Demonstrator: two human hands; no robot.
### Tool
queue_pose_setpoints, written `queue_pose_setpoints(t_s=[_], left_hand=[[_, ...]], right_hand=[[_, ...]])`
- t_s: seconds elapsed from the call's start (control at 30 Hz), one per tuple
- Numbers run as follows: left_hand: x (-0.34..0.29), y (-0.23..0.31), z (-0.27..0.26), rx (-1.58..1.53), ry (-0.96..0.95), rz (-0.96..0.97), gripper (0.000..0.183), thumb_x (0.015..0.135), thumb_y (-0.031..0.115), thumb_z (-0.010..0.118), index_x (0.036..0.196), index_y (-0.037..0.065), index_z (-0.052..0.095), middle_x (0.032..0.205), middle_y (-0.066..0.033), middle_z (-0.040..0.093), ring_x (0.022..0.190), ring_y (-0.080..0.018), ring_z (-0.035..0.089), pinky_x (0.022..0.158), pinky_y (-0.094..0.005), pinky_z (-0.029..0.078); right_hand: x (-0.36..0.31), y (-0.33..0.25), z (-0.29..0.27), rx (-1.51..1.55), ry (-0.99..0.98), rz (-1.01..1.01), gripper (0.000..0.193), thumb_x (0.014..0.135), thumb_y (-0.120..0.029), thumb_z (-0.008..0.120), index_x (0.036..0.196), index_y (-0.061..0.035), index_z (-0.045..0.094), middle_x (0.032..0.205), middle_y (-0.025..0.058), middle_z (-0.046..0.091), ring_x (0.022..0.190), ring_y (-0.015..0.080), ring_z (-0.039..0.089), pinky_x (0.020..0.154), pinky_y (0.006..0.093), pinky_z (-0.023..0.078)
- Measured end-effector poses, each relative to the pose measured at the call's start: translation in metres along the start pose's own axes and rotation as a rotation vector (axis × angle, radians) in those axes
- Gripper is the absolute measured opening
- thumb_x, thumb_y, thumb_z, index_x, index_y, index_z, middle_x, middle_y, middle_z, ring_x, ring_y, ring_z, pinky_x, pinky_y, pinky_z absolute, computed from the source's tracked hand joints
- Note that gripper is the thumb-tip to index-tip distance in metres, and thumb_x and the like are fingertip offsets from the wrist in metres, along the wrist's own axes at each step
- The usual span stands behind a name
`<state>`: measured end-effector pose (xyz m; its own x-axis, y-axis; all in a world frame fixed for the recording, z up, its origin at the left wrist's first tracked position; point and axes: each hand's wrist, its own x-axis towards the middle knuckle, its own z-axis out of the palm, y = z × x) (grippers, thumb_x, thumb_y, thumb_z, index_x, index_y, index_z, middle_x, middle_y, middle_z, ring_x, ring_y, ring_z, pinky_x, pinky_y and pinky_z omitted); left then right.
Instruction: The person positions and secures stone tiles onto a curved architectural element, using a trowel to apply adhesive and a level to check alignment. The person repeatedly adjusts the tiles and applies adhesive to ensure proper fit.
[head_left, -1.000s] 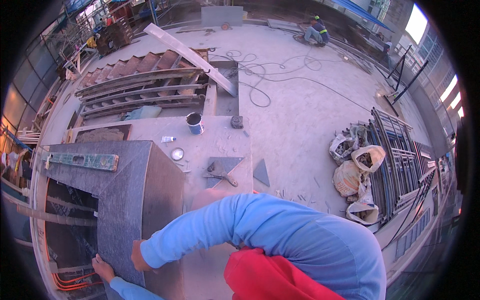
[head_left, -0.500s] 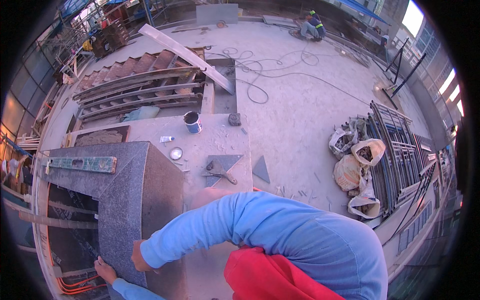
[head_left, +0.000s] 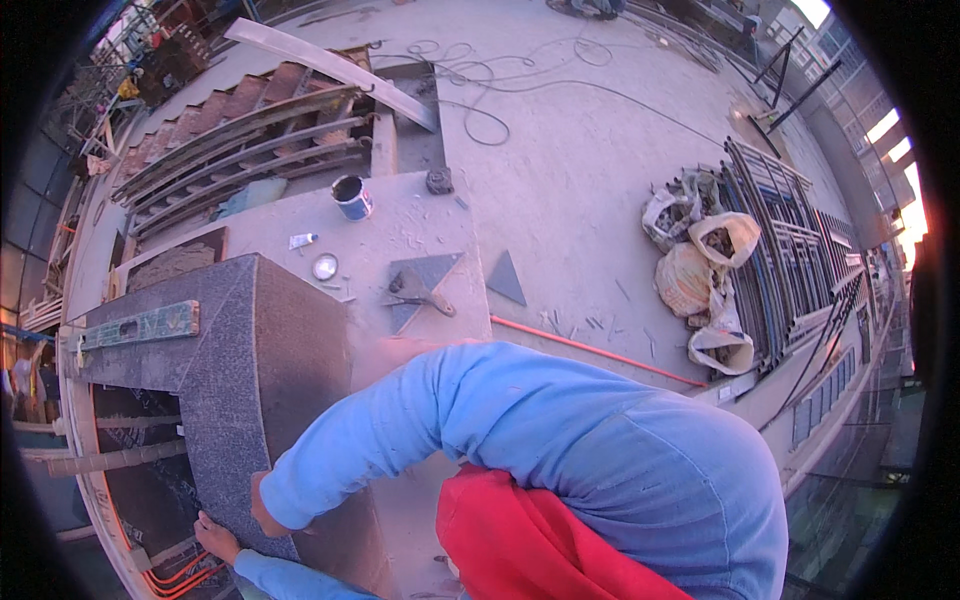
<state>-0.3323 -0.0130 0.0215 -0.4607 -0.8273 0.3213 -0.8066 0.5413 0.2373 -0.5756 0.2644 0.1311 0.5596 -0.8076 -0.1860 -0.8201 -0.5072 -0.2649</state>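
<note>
A speckled dark grey stone slab (head_left: 225, 420) forms the top of a corner structure at the left, beside an opening. My left hand (head_left: 217, 538) is at the slab's inner edge, its fingers bent around that edge. Close by, my right hand (head_left: 266, 505) presses on the slab near its outer edge, under a blue sleeve (head_left: 350, 440); its fingers are mostly hidden. On the slab's far arm lies a green spirit level (head_left: 140, 327). A putty knife (head_left: 418, 292) rests on a grey stone offcut (head_left: 440, 268) to the right.
An open paint can (head_left: 352, 197), a tube (head_left: 303, 241) and a round lid (head_left: 325, 266) stand on the ledge. A triangular offcut (head_left: 507, 278) and an orange rod (head_left: 590, 348) lie right. Filled sacks (head_left: 690, 280) lean by stacked metal frames (head_left: 775, 250). Orange conduits (head_left: 180, 578) run below the opening.
My view has tilted, so the surroundings sit higher and further left in the picture. More of the orange rod shows. Both hands stay at the slab.
</note>
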Motion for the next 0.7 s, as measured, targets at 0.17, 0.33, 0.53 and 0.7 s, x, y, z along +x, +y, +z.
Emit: queue_pose_setpoints(t_s=[0.17,0.33,0.53,0.7], left_hand=[[0.0,0.002,-0.001,0.014,0.012,0.008,0.047,0.106,0.033,0.046,0.094,-0.009,0.061,0.091,-0.0335,0.06,0.083,-0.0511,0.053,0.076,-0.0531,0.042],[0.0,0.001,-0.001,0.025,0.007,0.024,0.047,0.106,0.034,0.046,0.094,-0.009,0.061,0.09,-0.0335,0.06,0.084,-0.0516,0.053,0.077,-0.0536,0.041],[0.001,-0.005,0.004,0.024,0.02,-0.013,0.047,0.106,0.035,0.047,0.09,-0.008,0.057,0.088,-0.0319,0.058,0.083,-0.0503,0.052,0.075,-0.0534,0.04],[0.001,-0.013,0.006,-0.023,0.025,0.0,0.045,0.106,0.032,0.047,0.091,-0.008,0.058,0.088,-0.0325,0.057,0.082,-0.0501,0.052,0.074,-0.0529,0.041]], right_hand=[[0.008,0.003,0.002,0.004,-0.036,-0.005,0.049,0.079,-0.046,0.079,0.114,-0.0127,0.074,0.114,0.01,0.073,0.107,0.0321,0.069,0.087,0.0506,0.054],[0.01,0.007,0.007,-0.054,0.053,-0.055,0.043,0.078,-0.044,0.079,0.111,-0.0153,0.075,0.107,0.0072,0.074,0.101,0.0301,0.071,0.081,0.0503,0.053],[-0.004,0.007,0.004,-0.029,0.068,0.002,0.044,0.078,-0.043,0.079,0.111,-0.0149,0.074,0.109,0.007,0.074,0.102,0.0298,0.07,0.083,0.0507,0.052],[-0.007,0.008,0.006,-0.03,0.114,-0.026,0.045,0.078,-0.044,0.079,0.111,-0.0148,0.074,0.109,0.0068,0.074,0.102,0.0301,0.07,0.084,0.0521,0.052]])
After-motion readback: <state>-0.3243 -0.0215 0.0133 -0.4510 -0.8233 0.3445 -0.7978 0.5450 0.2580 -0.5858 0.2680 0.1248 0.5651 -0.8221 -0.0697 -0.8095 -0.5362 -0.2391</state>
